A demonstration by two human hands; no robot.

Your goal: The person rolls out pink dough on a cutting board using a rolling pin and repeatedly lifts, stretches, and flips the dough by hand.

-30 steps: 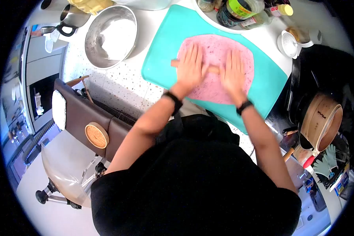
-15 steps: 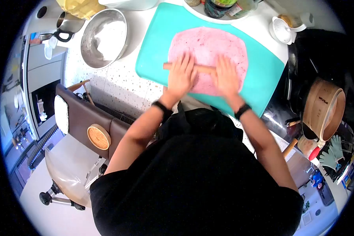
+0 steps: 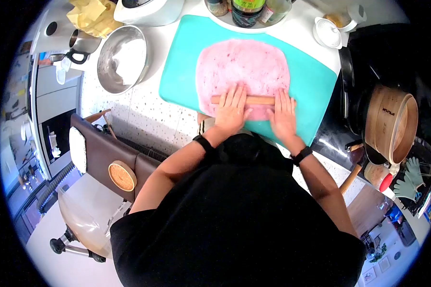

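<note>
A wide, flat sheet of pink dough (image 3: 242,64) with darker specks lies on a turquoise mat (image 3: 309,71). Across its near part rests a wooden rolling pin (image 3: 260,100). My left hand (image 3: 232,109) lies flat on the pin's left part, fingers stretched forward over it. On the pin's right end is my right hand (image 3: 284,115), also flat with its fingers extended. Neither hand wraps round the pin. The dough's near edge is partly hidden by my hands.
A metal bowl (image 3: 123,60) with white residue stands left of the mat. Jars (image 3: 248,14) on a white tray stand behind it. At the right are a white strainer (image 3: 327,33), a black stove and a bamboo steamer (image 3: 388,124).
Both hands and the rolling pin have moved toward my body, from the middle of the dough to its near part. The camera view has also shifted a little.
</note>
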